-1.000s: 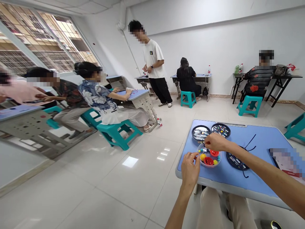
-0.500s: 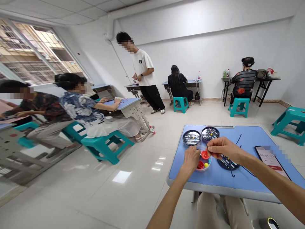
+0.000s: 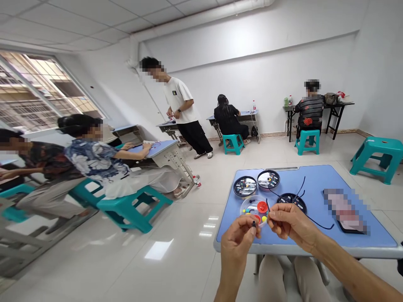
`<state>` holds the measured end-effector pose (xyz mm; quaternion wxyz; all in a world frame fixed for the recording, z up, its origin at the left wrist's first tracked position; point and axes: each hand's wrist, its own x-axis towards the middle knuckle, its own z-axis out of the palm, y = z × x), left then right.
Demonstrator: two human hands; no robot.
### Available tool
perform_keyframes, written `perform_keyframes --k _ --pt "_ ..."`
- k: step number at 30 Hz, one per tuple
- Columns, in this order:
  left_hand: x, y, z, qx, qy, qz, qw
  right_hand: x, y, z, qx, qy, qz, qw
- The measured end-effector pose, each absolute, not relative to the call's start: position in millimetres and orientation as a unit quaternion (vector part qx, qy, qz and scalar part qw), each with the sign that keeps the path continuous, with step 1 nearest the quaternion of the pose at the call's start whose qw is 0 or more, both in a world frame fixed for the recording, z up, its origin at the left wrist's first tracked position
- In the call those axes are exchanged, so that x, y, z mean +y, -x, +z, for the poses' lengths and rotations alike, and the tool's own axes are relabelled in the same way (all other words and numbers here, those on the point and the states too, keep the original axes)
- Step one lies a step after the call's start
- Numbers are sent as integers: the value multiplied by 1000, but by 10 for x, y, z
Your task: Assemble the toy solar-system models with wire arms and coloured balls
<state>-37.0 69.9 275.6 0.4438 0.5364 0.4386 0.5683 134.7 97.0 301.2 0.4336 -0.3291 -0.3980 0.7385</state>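
Your left hand (image 3: 236,247) pinches a small black bead (image 3: 253,224) between finger and thumb. Your right hand (image 3: 292,222) is just beside it and pinches a thin black cord (image 3: 270,212), so both hands are almost shut. Right past your hands, a clear round dish (image 3: 248,209) sits on the blue surface (image 3: 317,184). It has a red round piece (image 3: 262,206) and a little yellow ball (image 3: 263,218) in it. Two round black trays (image 3: 244,186) sit past the dish. Another round black tray (image 3: 291,202) is past your right hand, with a long black cord (image 3: 317,223) lying near it. Farther right lies a blurry phone (image 3: 344,211).
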Motion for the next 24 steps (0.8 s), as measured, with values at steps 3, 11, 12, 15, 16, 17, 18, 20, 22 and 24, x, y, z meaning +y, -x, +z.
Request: perform_keyframes --k 3,11,12,15,16,17,18,20,22,24 --pt "588 301 2744 428 -534 576 447 804 -1337 2921 -379 336 759 410" --pt "562 158 2640 379 -566 569 461 566 -1444 2783 -364 391 753 384" --pt "547 131 2626 384 -558 576 457 537 -1457 2769 -368 389 743 402" --pt "491 45 2595 414 -524 589 455 436 -1477 2702 -381 370 702 475" --pt "473 16 2588 428 -510 590 458 402 -1479 2673 -385 362 687 499" --pt "457 -14 2583 439 -494 590 463 372 -1479 2646 -390 357 672 519" --pt "442 -44 2579 446 -478 594 469 347 -1478 2621 -397 354 656 535" --pt "417 -103 2577 448 -448 603 484 318 -1467 2583 -417 361 622 555" --pt "396 -158 2581 442 -435 604 501 320 -1443 2559 -432 389 579 571" --pt "377 -202 2594 434 -438 599 511 344 -1410 2533 -450 426 521 587"
